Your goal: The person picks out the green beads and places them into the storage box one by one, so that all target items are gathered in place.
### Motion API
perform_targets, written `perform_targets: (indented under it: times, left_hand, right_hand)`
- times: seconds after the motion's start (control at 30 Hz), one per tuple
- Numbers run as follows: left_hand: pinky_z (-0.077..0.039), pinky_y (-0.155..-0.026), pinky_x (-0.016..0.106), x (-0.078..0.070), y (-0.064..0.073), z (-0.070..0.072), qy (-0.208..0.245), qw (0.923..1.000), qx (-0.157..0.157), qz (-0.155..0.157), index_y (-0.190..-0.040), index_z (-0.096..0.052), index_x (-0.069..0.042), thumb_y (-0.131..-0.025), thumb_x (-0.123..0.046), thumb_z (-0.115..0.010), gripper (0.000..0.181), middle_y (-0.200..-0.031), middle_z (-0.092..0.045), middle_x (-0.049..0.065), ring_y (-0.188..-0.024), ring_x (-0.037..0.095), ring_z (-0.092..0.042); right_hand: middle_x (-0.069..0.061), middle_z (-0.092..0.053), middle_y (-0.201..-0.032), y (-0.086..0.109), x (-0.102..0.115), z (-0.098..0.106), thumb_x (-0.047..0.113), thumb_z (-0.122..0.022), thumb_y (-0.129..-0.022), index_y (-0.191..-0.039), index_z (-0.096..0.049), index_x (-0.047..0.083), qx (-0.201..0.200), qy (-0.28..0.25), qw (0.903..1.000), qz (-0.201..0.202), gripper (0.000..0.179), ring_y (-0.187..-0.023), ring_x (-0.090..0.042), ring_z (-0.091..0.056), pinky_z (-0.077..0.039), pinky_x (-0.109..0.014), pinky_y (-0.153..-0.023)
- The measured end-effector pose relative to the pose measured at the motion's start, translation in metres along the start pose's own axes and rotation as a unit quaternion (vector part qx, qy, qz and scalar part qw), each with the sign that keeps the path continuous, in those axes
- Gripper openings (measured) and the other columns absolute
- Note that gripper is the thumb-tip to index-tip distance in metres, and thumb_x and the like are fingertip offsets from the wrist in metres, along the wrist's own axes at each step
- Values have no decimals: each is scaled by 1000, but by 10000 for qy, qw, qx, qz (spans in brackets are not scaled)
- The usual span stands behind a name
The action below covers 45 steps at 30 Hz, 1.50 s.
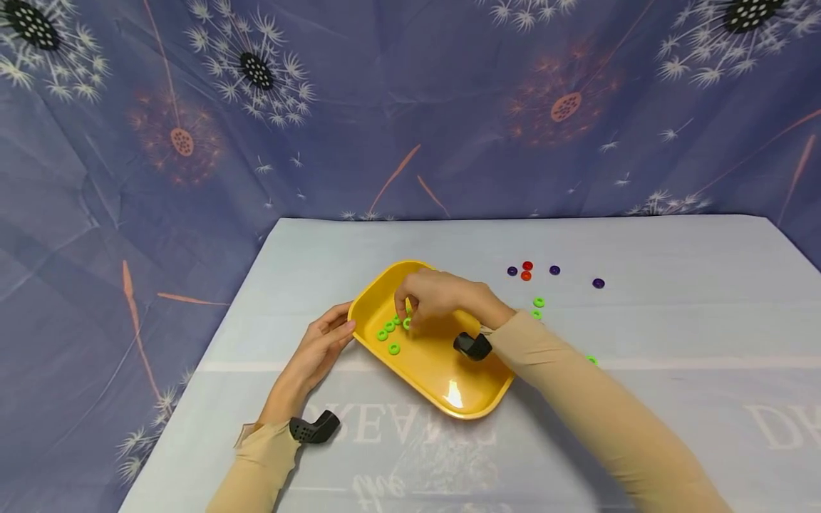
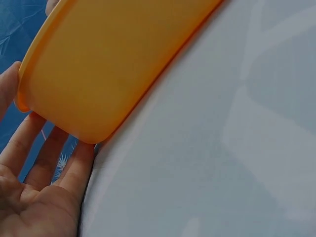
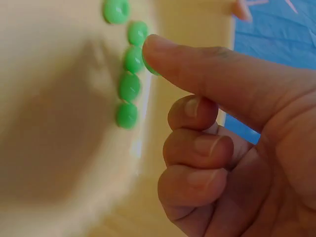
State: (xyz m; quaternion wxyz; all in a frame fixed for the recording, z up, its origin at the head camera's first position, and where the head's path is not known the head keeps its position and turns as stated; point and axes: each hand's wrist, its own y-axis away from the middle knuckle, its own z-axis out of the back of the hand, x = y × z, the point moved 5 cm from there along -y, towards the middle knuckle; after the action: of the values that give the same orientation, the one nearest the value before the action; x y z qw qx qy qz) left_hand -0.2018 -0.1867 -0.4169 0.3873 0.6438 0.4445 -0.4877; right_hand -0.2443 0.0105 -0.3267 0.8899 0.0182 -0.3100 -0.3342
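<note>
A yellow tray (image 1: 436,367) with rounded corners lies at a slant on the table. My left hand (image 1: 321,345) grips its left end, thumb at the rim and fingers against the outer wall (image 2: 94,89). Inside the tray, my right hand (image 1: 432,293) reaches down and pinches a small green ring (image 3: 150,69), mostly hidden behind the thumb. Beside those fingertips, several more green rings (image 3: 130,87) form a short row along the tray's side. A single green ring (image 1: 394,348) sits apart from the row on the tray floor.
Right of the tray, red rings (image 1: 527,266) and dark purple rings (image 1: 554,270) are scattered on the white tablecloth (image 1: 693,306). Closer to my right sleeve lie a few loose green rings (image 1: 539,302). A blue patterned cloth (image 1: 398,107) hangs behind the table.
</note>
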Motion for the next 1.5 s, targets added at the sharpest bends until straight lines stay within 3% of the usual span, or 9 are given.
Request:
perform_targets:
  times: [0.17,0.33,0.53,0.93,1.3,1.5]
  left_hand:
    - [-50,-97,20,-1,-2,-2,-9,10000,-18,32,-140,-45,2,-100,-7,-55,42,-125,-57,1,-111,10,-57]
    - [-50,-96,21,0,-3,-2,-7,10000,-25,71,-141,-43,5,-100,-6,-55,45,-124,-57,1,-111,11,-57]
    - [-50,-96,21,0,-2,-1,15,10000,-43,87,-141,-42,5,-99,-6,-56,46,-125,-55,1,-111,11,-57]
    - [-50,-96,21,0,-1,-4,17,10000,35,-4,-133,-52,-5,-99,-4,-54,34,-124,-57,1,-110,11,-57]
    - [-50,-97,21,-1,1,-6,120,9998,171,-79,-128,-57,-13,-100,-5,-54,29,-123,-58,-1,-110,11,-56]
    - [-50,-99,22,1,2,-6,94,9998,124,-93,-129,-56,-11,-100,-3,-53,30,-125,-58,0,-113,11,-58]
  right_hand:
    - [2,-71,-91,-12,3,-18,8,-80,-81,-88,-75,14,272,65,9995,-151,11,-76,-11,-60,-48,-22,-67]
    - [6,-68,-87,-16,-1,-28,7,-80,-81,-88,-75,17,354,-18,9985,-425,13,-76,-12,-58,-47,-24,-67]
    - [6,-66,-85,-18,0,-32,9,-80,-81,-90,-75,18,305,-23,9986,-428,13,-75,-12,-55,-46,-25,-68]
    - [7,-66,-80,-16,1,-32,7,-81,-80,-89,-76,19,256,-78,9986,-446,15,-71,-13,-54,-46,-24,-65]
    - [4,-68,-86,-1,8,-18,7,-78,-83,-92,-78,16,91,-111,9994,-299,13,-73,-13,-56,-47,-23,-65]
    - [1,-56,-72,27,12,9,15,-77,-86,-99,-75,14,-391,-178,9990,-122,13,-67,-13,-47,-37,-26,-68]
